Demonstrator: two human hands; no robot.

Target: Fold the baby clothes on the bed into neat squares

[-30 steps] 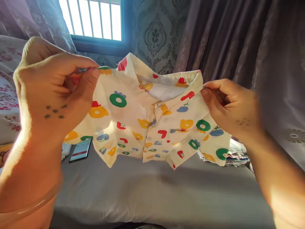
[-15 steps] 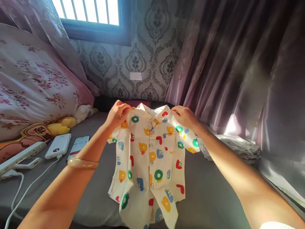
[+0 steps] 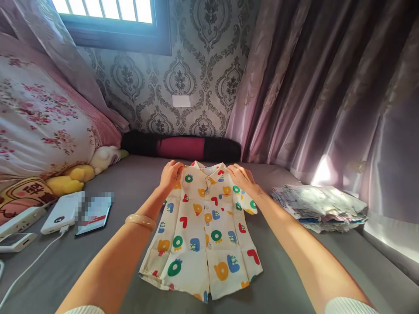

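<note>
A small cream short-sleeved shirt (image 3: 196,231), printed with red, green, yellow and blue shapes, lies front side up on the grey bed sheet (image 3: 278,274). Its collar points away from me and its buttons run down the middle. My left hand (image 3: 172,174) pinches the shirt at the left shoulder. At the right shoulder my right hand (image 3: 241,176) grips the cloth, its fingers closed. Both hands partly hide the sleeves. The hem spreads out nearest me, with its left corner slightly folded.
A stack of folded clothes (image 3: 322,207) sits on the right. Leftward are a phone (image 3: 94,213), a white power bank (image 3: 63,211) with a cable, a power strip (image 3: 22,220) and plush toys (image 3: 70,179). A black and red bolster (image 3: 181,147) lies along the wall.
Both hands have lowered the shirt from a raised, hanging position onto the bed. Its hem, which dangled in folds, is now spread flatter. The view has shifted, showing more of the clothes stack.
</note>
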